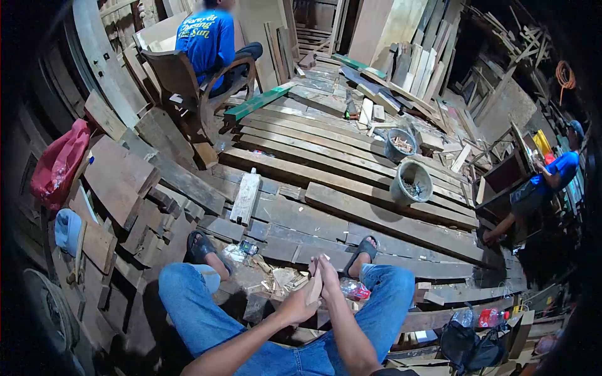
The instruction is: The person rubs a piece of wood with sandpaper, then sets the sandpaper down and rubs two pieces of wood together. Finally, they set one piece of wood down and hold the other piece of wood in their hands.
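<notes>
I sit with my knees apart, and both hands meet between them. My left hand point(300, 307) is closed around the lower end of a small, pale piece of wood point(314, 288). My right hand point(328, 279) is closed against the upper part of the same piece, its fingers near the tip. Whether a small tool is also in the right hand, I cannot make out. Below the hands, wood chips and offcuts point(282, 277) lie on the floor between my sandals. A clear plastic bottle with a red label point(355, 289) lies beside my right leg.
Long planks point(376, 216) stretch across the floor ahead. Two buckets, one grey point(411, 183) and one with wood bits point(399, 145), stand on them. A person in blue point(207, 44) sits in a wooden chair point(182, 81); another person point(561, 169) is at the right. Boards are stacked left.
</notes>
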Motion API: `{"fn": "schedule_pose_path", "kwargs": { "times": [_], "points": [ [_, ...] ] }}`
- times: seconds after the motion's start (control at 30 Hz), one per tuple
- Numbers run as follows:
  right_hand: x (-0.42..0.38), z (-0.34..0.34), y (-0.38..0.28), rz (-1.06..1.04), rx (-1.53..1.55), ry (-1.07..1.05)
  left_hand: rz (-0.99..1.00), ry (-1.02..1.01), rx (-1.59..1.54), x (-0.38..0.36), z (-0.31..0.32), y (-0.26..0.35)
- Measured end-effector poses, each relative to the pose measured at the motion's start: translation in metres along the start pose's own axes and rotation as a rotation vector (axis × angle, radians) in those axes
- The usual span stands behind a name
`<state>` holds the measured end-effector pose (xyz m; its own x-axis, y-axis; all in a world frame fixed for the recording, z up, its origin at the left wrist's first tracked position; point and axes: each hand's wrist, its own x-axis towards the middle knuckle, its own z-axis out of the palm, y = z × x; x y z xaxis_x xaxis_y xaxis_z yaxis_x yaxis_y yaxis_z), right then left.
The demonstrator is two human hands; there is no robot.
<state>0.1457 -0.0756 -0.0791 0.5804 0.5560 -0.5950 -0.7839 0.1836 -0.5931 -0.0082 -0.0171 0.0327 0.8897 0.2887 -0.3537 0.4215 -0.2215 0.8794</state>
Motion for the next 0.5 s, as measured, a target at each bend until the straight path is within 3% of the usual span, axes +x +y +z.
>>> {"fn": "schedule_pose_path", "kwargs": {
  "times": [0.07, 0.2, 0.23, 0.33, 0.5],
  "points": [
    [0.015, -0.013, 0.005, 0.087, 0.107, -0.124, 0.001, 0.003, -0.027, 0.004, 0.000, -0.008],
    [0.008, -0.012, 0.000, 0.061, 0.063, 0.067, 0.034, -0.011, 0.016, 0.006, 0.001, -0.008],
    [0.013, -0.007, 0.007, -0.058, 0.057, 0.259, -0.033, -0.058, 0.014, 0.006, -0.001, -0.005],
    [0.010, -0.012, 0.013, -0.194, -0.088, 0.312, -0.019, -0.033, 0.045, 0.004, 0.003, -0.009],
    [0.010, -0.013, 0.007, 0.033, 0.032, 0.138, 0.044, 0.024, 0.049, 0.003, 0.008, -0.010]
  ]
}}
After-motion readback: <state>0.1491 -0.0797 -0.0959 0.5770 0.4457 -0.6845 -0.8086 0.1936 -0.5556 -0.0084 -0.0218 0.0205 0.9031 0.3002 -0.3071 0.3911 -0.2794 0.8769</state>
